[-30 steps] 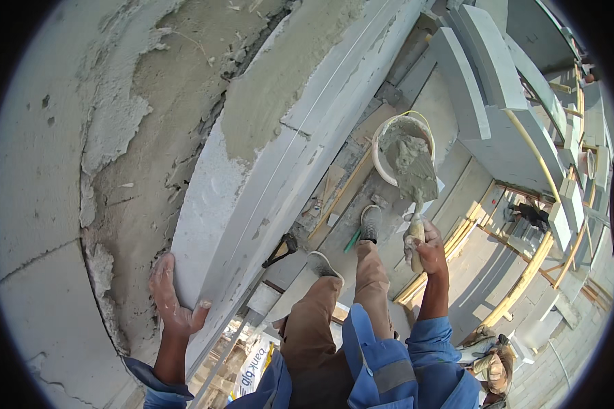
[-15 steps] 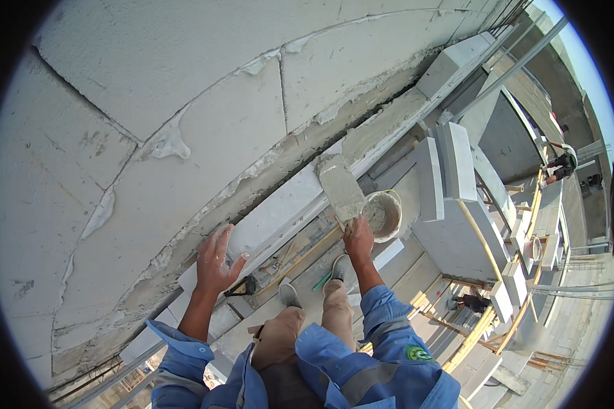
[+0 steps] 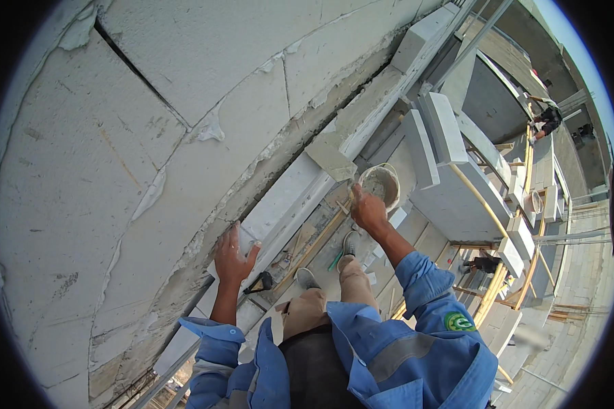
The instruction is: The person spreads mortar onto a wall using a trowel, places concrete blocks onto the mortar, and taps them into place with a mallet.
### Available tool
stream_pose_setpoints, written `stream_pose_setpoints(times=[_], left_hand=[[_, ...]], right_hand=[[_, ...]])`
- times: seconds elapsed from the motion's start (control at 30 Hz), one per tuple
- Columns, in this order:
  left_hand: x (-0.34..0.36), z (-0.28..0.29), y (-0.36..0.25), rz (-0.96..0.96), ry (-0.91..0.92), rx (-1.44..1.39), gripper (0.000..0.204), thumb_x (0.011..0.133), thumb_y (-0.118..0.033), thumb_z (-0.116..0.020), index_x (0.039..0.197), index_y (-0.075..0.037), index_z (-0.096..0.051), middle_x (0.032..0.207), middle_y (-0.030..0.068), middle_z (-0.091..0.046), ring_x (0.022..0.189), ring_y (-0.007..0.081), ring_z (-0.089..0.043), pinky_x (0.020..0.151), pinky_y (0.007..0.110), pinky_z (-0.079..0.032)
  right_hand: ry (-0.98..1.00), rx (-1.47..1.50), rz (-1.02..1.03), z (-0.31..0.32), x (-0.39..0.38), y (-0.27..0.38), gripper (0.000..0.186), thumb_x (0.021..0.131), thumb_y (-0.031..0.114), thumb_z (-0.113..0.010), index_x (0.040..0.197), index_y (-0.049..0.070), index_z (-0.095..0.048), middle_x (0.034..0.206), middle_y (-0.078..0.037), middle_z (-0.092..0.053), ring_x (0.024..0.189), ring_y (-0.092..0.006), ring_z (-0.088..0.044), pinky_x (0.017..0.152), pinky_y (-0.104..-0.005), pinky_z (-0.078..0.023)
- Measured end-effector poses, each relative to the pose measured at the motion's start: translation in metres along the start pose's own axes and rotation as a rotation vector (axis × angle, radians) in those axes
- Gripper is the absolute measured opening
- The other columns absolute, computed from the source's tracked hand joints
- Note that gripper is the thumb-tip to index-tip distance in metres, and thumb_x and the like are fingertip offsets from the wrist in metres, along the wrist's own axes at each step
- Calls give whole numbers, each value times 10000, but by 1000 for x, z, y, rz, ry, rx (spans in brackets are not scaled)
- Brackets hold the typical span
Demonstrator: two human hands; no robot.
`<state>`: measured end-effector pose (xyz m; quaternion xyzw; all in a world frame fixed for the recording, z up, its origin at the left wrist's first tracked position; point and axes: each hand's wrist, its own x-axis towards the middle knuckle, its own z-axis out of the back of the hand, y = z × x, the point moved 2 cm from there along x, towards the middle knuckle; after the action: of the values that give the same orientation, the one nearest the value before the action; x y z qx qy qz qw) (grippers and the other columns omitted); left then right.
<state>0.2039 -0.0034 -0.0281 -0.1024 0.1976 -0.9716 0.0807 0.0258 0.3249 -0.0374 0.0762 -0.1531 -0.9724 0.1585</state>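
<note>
My left hand (image 3: 233,260) rests with fingers spread on the near end of a long white block (image 3: 280,204) lying along the wall. In my right hand (image 3: 370,210) is the handle of a trowel, its flat, mortar-coated blade (image 3: 330,161) at the far end of that block. From here I cannot tell whether the blade touches the block or hangs just above it. Close to the right hand stands a pale bucket (image 3: 393,178) with grey mortar inside. A grey mortar layer (image 3: 372,102) covers the ledge beyond the blade.
A wall of large pale blocks (image 3: 245,102) rises on the left, with a dark gap at its foot. White blocks (image 3: 443,129) stand stacked on the right near yellow poles (image 3: 481,204). Below, a dark-headed tool (image 3: 259,281) lies near my feet. Another person (image 3: 547,121) works farther off.
The trowel blade has turned and now looks shorter, tilted at the block's far end. My right forearm reaches more from the right. My left hand stays on the block while the whole view has shifted.
</note>
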Motion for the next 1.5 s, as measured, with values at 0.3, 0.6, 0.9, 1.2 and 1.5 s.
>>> stream_pose_setpoints(times=[0.3,0.6,0.9,1.2,1.5], left_hand=[[-1,-1,0,36,63,3,713,806,-390,-671,1368,-20,-435,1231,239,-558,1124,406,-533,951,472,-424],[1,-4,-1,25,50,-15,716,810,-387,-669,1371,-13,-429,1258,243,-547,1138,407,-528,967,469,-413],[0,-1,2,59,70,-35,706,801,-359,-688,1364,-13,-439,1256,244,-549,1142,410,-531,967,461,-420],[-6,-1,7,20,18,-23,698,788,-394,-682,1330,-11,-464,1199,234,-572,1093,414,-544,933,475,-432],[1,-4,4,-37,32,-25,686,795,-348,-685,1336,4,-451,1207,241,-568,1109,417,-537,933,473,-430]], right_hand=[[55,-43,101,-50,-60,44,492,791,88,-579,1276,119,-503,1033,-167,-566,827,-359,-647,638,-468,-539],[-329,-223,50,-8,56,-72,390,870,89,-516,1250,176,-521,958,-123,-564,802,-299,-637,605,-449,-510],[-354,10,-210,-13,72,-72,508,803,184,-652,1280,116,-490,1075,-144,-611,870,-376,-637,711,-467,-515],[-236,157,-398,-95,-38,-43,528,798,170,-649,1282,49,-475,1059,-188,-589,861,-403,-630,704,-481,-515],[-120,463,-665,-106,-106,-65,656,772,267,-646,1308,-52,-443,1116,-331,-588,1002,-465,-597,866,-492,-482]])
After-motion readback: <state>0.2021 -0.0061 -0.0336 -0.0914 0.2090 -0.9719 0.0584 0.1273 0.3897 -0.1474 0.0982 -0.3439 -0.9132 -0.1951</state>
